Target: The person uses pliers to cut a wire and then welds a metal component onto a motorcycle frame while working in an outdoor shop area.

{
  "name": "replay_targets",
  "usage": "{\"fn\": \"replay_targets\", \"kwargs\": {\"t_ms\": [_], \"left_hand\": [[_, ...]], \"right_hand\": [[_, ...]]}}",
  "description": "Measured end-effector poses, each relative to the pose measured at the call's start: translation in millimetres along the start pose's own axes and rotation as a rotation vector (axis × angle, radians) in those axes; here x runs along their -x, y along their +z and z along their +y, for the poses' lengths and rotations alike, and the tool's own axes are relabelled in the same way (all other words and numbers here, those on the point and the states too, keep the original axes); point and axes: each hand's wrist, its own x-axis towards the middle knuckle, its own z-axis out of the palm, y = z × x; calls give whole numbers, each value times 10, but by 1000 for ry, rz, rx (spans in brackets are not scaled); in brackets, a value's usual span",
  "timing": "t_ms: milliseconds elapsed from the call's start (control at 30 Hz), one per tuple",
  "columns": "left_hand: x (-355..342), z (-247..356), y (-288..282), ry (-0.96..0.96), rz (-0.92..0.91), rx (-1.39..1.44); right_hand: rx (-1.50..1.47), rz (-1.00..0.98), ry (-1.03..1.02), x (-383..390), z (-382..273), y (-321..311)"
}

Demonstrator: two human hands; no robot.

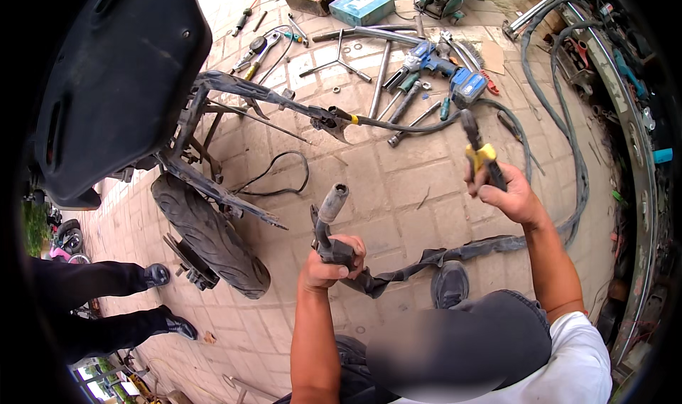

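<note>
My left hand is wrapped round the grip of a welding torch, its pale cylindrical nozzle pointing upward. From the grip, a dark sleeved cable trails right across the bricks. My right hand is raised on the right, closed on yellow-and-black pliers with jaws upward; these are slightly blurred. Beyond my left hand is a worn black motorcycle frame. A clamp with a yellow-banded cable sits on its end.
A motorcycle wheel and black panel stand left, near another person's legs. A blue cordless impact wrench, a four-way wrench and a teal case lie farther off. Thick hoses loop beside a tool-filled rack.
</note>
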Motion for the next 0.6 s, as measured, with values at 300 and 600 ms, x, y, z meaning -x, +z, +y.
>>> {"fn": "replay_targets", "kwargs": {"t_ms": [300,600], "left_hand": [[83,-7,94,46,-22,-51],[119,-14,87,-9,-13,-46]], "right_hand": [[976,-176,-593,-448,-995,357],[1142,-186,-702,-486,-1136,324]]}}
